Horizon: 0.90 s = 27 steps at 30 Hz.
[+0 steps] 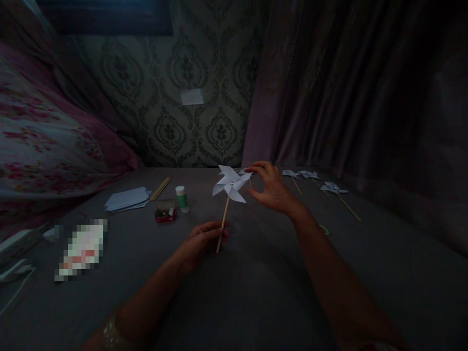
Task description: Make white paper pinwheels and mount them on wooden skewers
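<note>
A white paper pinwheel [231, 187] stands nearly upright in the middle, tilted slightly to the right, with a shiny pin at its centre. My left hand [204, 239] is closed around the lower part of its wooden stick [224, 217]. Beside the right blades is my right hand [268, 187], its thumb and fingers apart in a curve. The fingertips come close to one blade's tip; whether they touch it I cannot tell. Another white pinwheel [245, 171] lies behind, partly hidden by the held one and my right hand.
Several finished pinwheels [333, 187] lie at the back right. At the left are a stack of white paper [127, 199], wooden sticks [160, 189], a small red box [165, 215] and a white-green glue stick [182, 199]. A power strip [20, 243] with cables sits far left.
</note>
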{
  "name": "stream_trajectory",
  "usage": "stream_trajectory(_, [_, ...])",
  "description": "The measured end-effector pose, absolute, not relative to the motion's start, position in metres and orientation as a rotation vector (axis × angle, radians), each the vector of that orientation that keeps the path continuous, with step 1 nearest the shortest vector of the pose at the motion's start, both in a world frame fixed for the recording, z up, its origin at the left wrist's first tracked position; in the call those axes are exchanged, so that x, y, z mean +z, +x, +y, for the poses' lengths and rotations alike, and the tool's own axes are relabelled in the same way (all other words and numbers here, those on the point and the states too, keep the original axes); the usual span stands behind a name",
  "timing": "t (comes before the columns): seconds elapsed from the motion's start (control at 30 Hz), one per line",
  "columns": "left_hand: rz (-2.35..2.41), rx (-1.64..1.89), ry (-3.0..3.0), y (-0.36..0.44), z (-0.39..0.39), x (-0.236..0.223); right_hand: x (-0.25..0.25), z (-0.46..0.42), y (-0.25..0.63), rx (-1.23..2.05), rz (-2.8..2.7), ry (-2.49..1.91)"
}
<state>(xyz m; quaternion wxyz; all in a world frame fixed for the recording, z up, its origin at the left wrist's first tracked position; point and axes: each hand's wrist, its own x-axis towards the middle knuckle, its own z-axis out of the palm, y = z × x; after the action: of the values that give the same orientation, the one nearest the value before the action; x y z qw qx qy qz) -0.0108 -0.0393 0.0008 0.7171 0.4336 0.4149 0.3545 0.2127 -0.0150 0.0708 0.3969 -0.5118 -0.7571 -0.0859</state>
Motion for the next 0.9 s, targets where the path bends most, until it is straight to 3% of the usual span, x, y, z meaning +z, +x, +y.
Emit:
stream_trajectory(0.27, [0.836,0.905,0.888,-0.013,-0.037,0.004,0.058,-0.029,0.215,-0.218,-1.938,-1.512])
stream_trajectory(0.4, [0.815,0.988,0.892,-0.015,-0.032,0.004,0.038,-0.044,0.194,0.149,-2.142,-1.442])
stream_trajectory(0.53, [0.800,1.036,0.904,-0.015,-0.029,0.004,0.015,-0.056,0.154,0.598,-1.879,-1.395])
stream_trajectory(0.9, [0.836,1.055,0.964,-0.011,-0.027,0.007,0.002,-0.073,0.116,0.487,-1.490,-1.565])
